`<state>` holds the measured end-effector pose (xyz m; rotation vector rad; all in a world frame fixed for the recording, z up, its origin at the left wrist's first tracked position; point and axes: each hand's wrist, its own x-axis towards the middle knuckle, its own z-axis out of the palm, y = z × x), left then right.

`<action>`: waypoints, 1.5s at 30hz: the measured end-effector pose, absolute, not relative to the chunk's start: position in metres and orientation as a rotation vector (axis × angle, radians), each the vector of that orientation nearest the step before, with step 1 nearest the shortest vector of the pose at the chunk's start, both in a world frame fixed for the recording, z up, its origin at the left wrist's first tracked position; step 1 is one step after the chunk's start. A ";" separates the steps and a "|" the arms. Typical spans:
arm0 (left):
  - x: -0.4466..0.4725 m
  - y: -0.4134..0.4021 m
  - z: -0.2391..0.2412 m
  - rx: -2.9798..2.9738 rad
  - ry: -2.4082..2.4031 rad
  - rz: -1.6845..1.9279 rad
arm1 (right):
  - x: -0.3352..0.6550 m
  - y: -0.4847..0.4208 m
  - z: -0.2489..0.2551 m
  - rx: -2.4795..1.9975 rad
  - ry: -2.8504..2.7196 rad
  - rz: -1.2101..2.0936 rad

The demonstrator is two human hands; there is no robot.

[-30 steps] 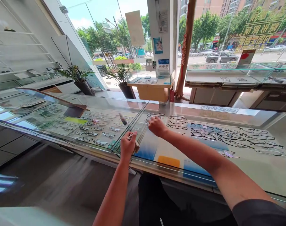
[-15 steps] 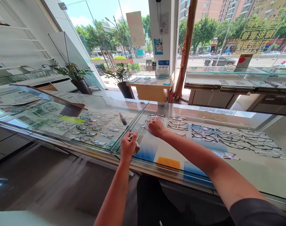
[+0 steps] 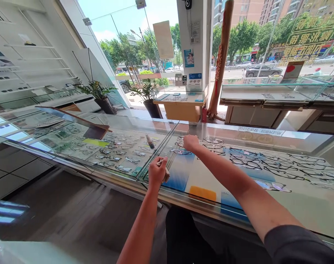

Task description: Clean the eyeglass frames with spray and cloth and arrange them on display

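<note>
Gold lettering (image 3: 310,37) "隐形眼镜", reversed, on window (image 3: 278,46), pillar notices (image 3: 195,33) illegible

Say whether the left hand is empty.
No, the left hand is closed around what looks like a beige cloth, part of which sticks out beside it.

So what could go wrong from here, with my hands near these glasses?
Your right hand is close to the glasses, so it might nudge neighbouring pairs out of line. Your left hand grips a beige cloth-like item beside the glass edge; your knuckles might knock that edge.
</note>
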<state>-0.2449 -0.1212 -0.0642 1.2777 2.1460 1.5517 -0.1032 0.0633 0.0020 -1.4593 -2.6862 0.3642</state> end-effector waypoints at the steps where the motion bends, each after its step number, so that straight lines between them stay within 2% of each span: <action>1: -0.245 -0.121 -0.064 1.278 2.151 1.548 | -0.103 0.063 0.005 -1.458 -2.660 0.393; 6: -0.249 -0.119 -0.064 1.268 2.168 1.560 | -0.071 0.056 0.028 -1.334 -2.451 0.559; 11: -0.236 -0.120 -0.056 1.258 2.173 1.746 | 0.025 0.042 0.039 -1.167 -2.185 0.684; 14: -0.193 -0.109 -0.043 1.306 2.032 1.896 | 0.091 0.034 0.035 -1.123 -2.030 0.694; 19: -0.086 -0.054 -0.005 1.718 1.522 1.673 | 0.178 0.028 0.024 -0.859 -1.696 0.833; 23: -0.011 -0.002 0.017 1.765 1.218 1.560 | 0.218 0.024 0.020 -0.892 -1.667 0.664; 26: 0.017 0.015 0.017 1.665 1.132 1.541 | 0.229 0.019 0.016 -0.963 -1.709 0.530; 31: 0.009 0.003 0.006 1.637 1.113 1.365 | 0.224 0.000 0.005 -0.966 -1.851 0.394; 37: -0.001 -0.008 0.004 1.547 1.096 1.132 | 0.217 -0.020 0.002 -0.914 -2.027 0.313; 45: -0.003 -0.009 -0.001 1.491 1.105 1.103 | 0.216 -0.026 0.010 -0.883 -2.069 0.308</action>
